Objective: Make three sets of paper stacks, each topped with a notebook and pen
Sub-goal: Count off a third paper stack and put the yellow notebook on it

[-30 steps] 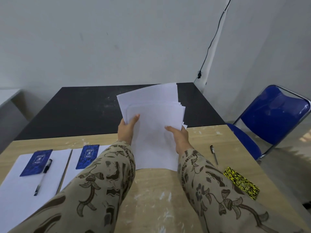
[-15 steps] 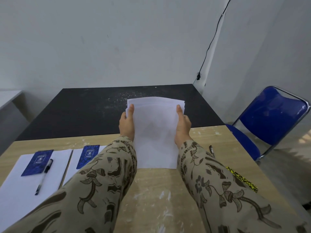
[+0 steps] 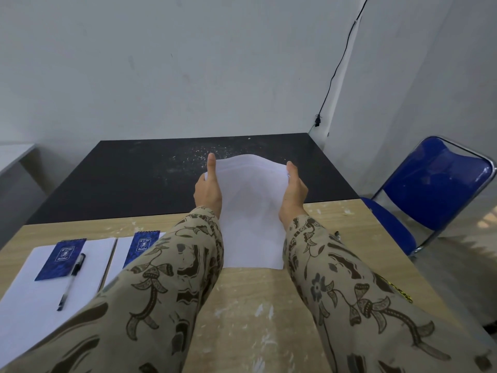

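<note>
While our patterned sleeves (image 3: 172,286) fill the lower frame, they cover much of what lies on the wooden table (image 3: 242,319), so we start with what we cannot see whole. Our left sleeve hides the right part of the second paper stack (image 3: 122,254) and the lower corner of the second notebook (image 3: 142,246); whether a pen lies on that stack we cannot tell. Our right sleeve covers most of a loose pen (image 3: 337,234), of which only a dark tip shows, and most of a yellow-and-black patterned thing (image 3: 400,292) at the table's right edge, too little seen to name. The first paper stack (image 3: 32,292) is cut off by the left border; the blue notebook (image 3: 61,259) sits on its far part, with a black pen (image 3: 71,281) just beside it, lengthwise. The third sheaf of paper (image 3: 252,216) stands between our hands, near edge resting on the wood, long axis running away from us toward the black table (image 3: 134,179), top edge bowed upward and leaning over that dark surface. Our left hand (image 3: 208,192) presses flat against the sheaf's left edge, thumb straight up; our right hand (image 3: 294,191) presses the right edge likewise, the fingers behind hidden. Neither hand is curled shut; both clamp the sheets from the sides. A blue folding chair (image 3: 430,189) stands at right.
</note>
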